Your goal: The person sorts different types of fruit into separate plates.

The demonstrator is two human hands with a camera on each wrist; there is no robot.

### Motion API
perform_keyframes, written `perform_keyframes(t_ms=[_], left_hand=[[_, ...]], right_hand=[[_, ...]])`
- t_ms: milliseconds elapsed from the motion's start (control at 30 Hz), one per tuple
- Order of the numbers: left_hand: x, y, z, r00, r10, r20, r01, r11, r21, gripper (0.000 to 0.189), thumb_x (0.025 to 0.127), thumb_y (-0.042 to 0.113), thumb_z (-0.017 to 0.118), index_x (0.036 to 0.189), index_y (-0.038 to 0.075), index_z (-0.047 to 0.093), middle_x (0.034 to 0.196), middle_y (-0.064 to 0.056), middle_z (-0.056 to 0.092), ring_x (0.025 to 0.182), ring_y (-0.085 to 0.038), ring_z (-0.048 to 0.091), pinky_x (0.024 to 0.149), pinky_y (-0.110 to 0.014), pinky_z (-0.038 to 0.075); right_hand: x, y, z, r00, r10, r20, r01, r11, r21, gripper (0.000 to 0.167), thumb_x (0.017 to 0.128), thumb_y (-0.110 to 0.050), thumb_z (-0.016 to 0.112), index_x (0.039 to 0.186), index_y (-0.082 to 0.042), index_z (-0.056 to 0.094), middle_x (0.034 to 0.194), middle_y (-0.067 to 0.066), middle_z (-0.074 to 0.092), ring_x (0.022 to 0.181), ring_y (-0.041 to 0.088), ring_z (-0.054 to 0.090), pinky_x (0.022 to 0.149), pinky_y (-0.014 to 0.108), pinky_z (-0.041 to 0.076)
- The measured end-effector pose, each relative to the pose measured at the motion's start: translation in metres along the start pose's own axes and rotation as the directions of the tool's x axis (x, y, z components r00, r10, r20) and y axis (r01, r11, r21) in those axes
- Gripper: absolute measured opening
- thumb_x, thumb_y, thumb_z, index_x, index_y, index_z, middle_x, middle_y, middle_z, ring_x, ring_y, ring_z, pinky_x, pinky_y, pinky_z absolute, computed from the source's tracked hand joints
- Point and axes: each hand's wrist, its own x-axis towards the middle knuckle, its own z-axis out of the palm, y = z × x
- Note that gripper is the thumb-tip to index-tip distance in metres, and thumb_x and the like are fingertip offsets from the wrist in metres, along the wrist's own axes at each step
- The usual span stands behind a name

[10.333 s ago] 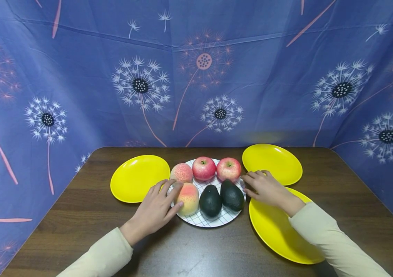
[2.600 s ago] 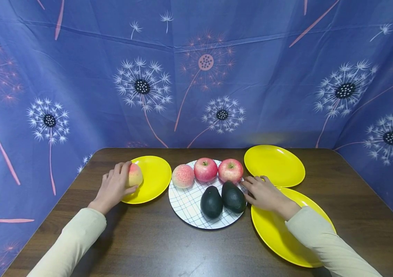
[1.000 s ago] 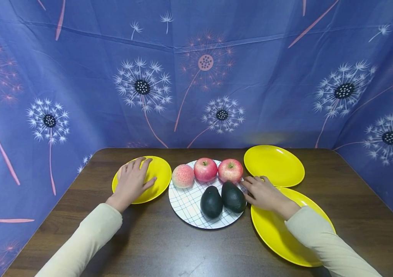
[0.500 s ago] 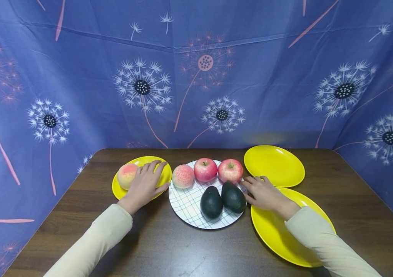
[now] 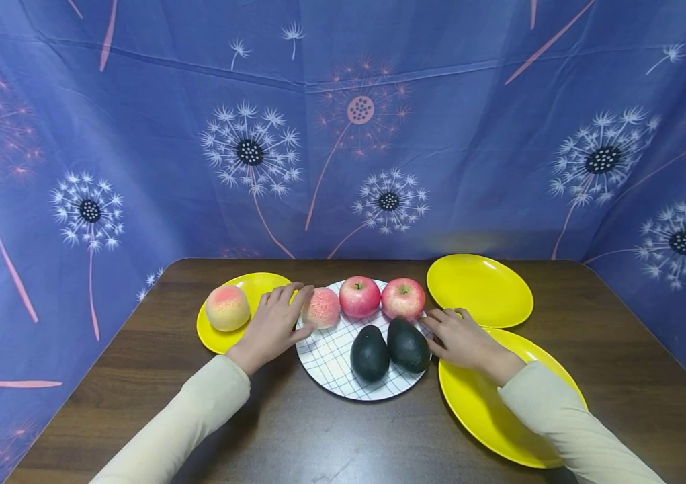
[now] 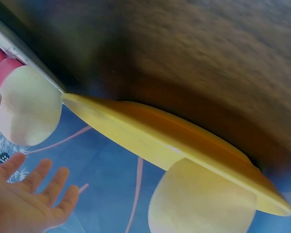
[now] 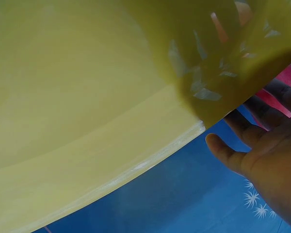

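My left hand (image 5: pixel 273 321) reaches over the right side of the left yellow plate (image 5: pixel 256 285), its fingertips right at a pinkish peach (image 5: pixel 323 309) on the white checked plate (image 5: pixel 326 363). The left wrist view shows that hand's fingers (image 6: pixel 48 184) spread beside the peach (image 6: pixel 30 109), not curled round it. A larger yellow-pink peach (image 5: pixel 228 308) sits on the left yellow plate. My right hand (image 5: pixel 462 338) rests by the white plate's right rim with loose fingers, near an avocado (image 5: pixel 409 345). Another avocado (image 5: pixel 369 354) and two red apples (image 5: pixel 359 297) share the white plate.
A large yellow plate (image 5: pixel 500 417) lies beneath the right forearm, and another yellow plate (image 5: pixel 478 289) stands behind it at the back right. All rest on a brown wooden table (image 5: pixel 318 444). A blue dandelion-print cloth (image 5: pixel 469 134) hangs behind and at the sides.
The larger peach has gone from the white plate to the left yellow plate, where my left hand let go of it. That hand then moved right to the other peach. My right hand stayed put.
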Motion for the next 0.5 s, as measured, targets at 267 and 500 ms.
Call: perform_keyframes(t_ms=[267,500], left_hand=[[0.005,0.007,0.004,1.000,0.017,0.010,-0.016,0.999,-0.036,0.072,0.077,0.043,0.068,0.136,0.018,0.035,0.134,-0.009,0.043,0.119,-0.030,0.042,0.096,-0.045,0.037],[0.011,0.012,0.009,0.999,0.040,0.004,-0.040,0.998,-0.046,0.078,0.073,0.043,0.072,0.136,0.018,0.034,0.134,-0.009,0.041,0.119,-0.029,0.042,0.097,-0.046,0.037]], right_hand=[[0.000,-0.001,-0.001,1.000,0.006,0.002,-0.006,1.000,0.002,0.052,0.083,-0.032,0.062,0.128,-0.007,0.052,0.128,0.017,0.051,0.117,0.037,0.047,0.099,0.060,0.030],[0.000,0.000,0.000,1.000,-0.008,-0.014,0.007,1.000,-0.007,0.050,0.083,-0.031,0.062,0.126,-0.007,0.053,0.125,0.016,0.053,0.114,0.036,0.049,0.098,0.058,0.032]])
